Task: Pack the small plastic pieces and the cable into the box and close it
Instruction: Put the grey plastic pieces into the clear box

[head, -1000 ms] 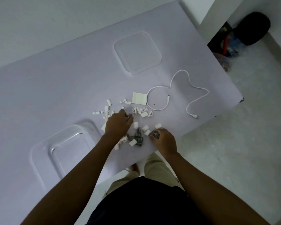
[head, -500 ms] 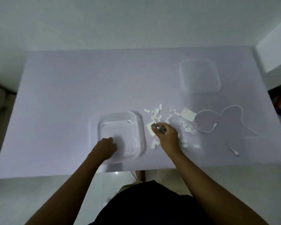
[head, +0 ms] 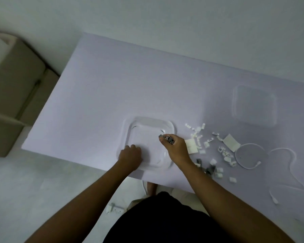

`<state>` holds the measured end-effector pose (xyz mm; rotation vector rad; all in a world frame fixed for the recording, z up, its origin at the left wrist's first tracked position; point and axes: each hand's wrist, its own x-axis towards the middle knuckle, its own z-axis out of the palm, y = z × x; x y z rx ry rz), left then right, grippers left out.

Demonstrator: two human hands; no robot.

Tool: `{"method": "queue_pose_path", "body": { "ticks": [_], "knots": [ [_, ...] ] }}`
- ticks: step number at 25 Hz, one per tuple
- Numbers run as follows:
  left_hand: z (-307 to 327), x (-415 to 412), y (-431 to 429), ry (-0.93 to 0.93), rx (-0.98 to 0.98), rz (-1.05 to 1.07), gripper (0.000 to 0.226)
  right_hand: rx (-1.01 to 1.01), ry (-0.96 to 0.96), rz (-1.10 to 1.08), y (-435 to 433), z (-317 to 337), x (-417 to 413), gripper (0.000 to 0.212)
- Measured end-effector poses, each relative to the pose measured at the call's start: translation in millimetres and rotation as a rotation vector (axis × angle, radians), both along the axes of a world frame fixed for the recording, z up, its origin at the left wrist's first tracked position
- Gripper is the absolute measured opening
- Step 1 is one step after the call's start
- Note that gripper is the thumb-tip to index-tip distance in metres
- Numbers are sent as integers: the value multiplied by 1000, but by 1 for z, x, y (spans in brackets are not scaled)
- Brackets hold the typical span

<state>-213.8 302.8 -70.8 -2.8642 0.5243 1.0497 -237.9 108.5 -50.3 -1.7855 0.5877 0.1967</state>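
Observation:
A clear plastic box [head: 148, 122] sits open near the table's front edge. My left hand [head: 130, 156] rests as a closed fist on the box's near left corner; I cannot see what is inside it. My right hand [head: 175, 148] hovers over the right part of the box, pinching grey plastic pieces [head: 168, 138] in its fingertips. Several small white plastic pieces [head: 200, 137] lie scattered to the right of the box, with a few grey pieces [head: 210, 169] near my right forearm. The white cable [head: 247, 155] lies looped further right. The clear lid [head: 254, 107] lies at the back right.
The pale lilac table [head: 130, 85] has its front edge just below my hands. Cardboard boxes [head: 12, 92] stand on the floor to the left. A white power strip [head: 115, 208] lies on the floor under the front edge.
My right hand has carried the grey pieces left from beside the box to over its inside. My left hand stays at the box's near left corner. The view has swung left.

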Motion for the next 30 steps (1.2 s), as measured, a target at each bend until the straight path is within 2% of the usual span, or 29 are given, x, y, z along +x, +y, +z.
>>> {"method": "queue_pose_path", "body": {
  "ticks": [3,6,7,9,11,15,18,21,27,30],
  "knots": [
    [23,1,10,-226,-206,27,30,-99,-15,138,6,1,7,21],
    [25,7,40,-556,-473,363,29,-131,-22,186,14,-2,6,25],
    [18,9,50,-523,-513,525,37,-121,-8,204,18,-4,5,26],
    [-1,10,61,-264,-583,761,49,-89,53,239,25,-8,3,28],
    [-13,8,56,-110,-673,773,52,-27,178,242,32,-13,2,31],
    [-8,3,34,-100,-825,830,45,159,428,162,44,-23,0,29],
    [-12,-5,19,-69,-870,870,46,214,512,169,61,-25,1,29],
    [-16,-10,9,-61,-885,909,46,254,514,263,74,-23,1,25],
    [-23,-9,11,-46,-920,919,47,339,420,348,62,-15,-7,50],
    [-27,-9,9,-48,-919,930,47,223,361,370,55,-18,-11,49]
  ]
}}
